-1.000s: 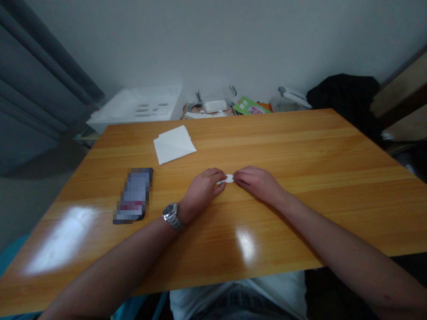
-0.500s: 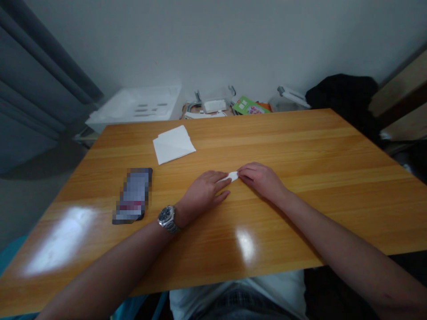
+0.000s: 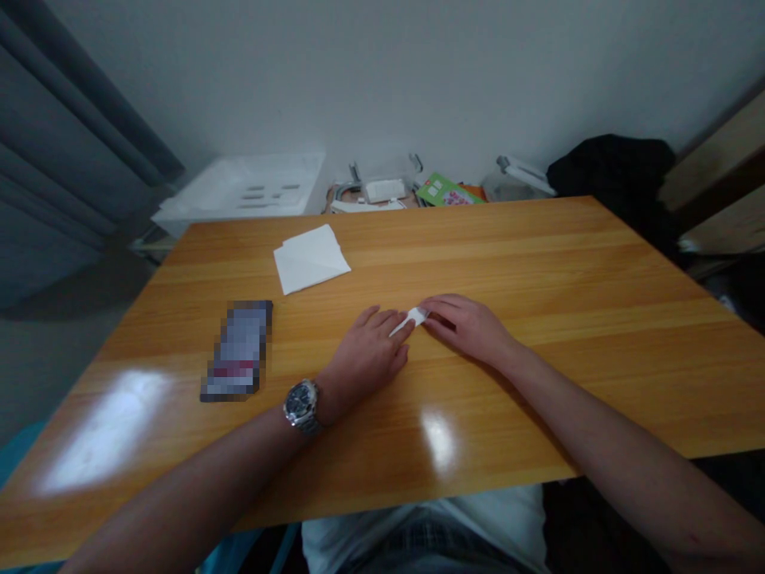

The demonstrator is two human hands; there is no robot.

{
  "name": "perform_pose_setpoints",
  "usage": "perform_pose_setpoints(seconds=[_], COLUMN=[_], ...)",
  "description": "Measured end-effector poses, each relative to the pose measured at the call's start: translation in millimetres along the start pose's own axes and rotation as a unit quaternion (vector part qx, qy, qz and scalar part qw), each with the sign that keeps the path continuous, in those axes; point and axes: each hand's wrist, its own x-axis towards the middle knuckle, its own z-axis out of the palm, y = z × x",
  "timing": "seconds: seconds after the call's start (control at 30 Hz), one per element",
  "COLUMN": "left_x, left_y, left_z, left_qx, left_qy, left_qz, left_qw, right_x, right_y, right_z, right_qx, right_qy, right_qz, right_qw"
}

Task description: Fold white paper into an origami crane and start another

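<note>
A small folded piece of white paper (image 3: 417, 316) lies on the wooden table between my hands. My left hand (image 3: 371, 347), with a metal watch (image 3: 302, 402) on the wrist, rests palm down at the paper's left part. Its fingers are stretched out, a couple of them lying on the paper. At the paper's right end, my right hand (image 3: 469, 323) pinches the edge between thumb and fingertips. Part of the paper is covered by my left fingers. Farther back on the table is a larger stack of white paper sheets (image 3: 311, 259).
A phone (image 3: 240, 351), its screen blurred out, lies left of my left hand on the wooden table (image 3: 538, 263). Behind the far edge are a white plastic tray (image 3: 280, 179), a green booklet (image 3: 447, 190) and a black cloth-like heap (image 3: 613, 163).
My left hand has shifted slightly down and left, its fingers spreading a little. The right fingertips have moved slightly left over the paper's end, which now looks tilted up.
</note>
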Motion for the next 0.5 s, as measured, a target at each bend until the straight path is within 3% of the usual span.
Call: perform_pose_setpoints(seconds=[0.5], left_x=[1], left_y=[-9], left_z=[5.4], left_qx=[-0.031], left_qy=[0.006], left_qz=[0.043], left_qw=[0.999], right_x=[2], right_y=[5], right_z=[0], right_qx=[-0.028], right_qy=[-0.013], right_qz=[-0.034], right_qw=[0.999])
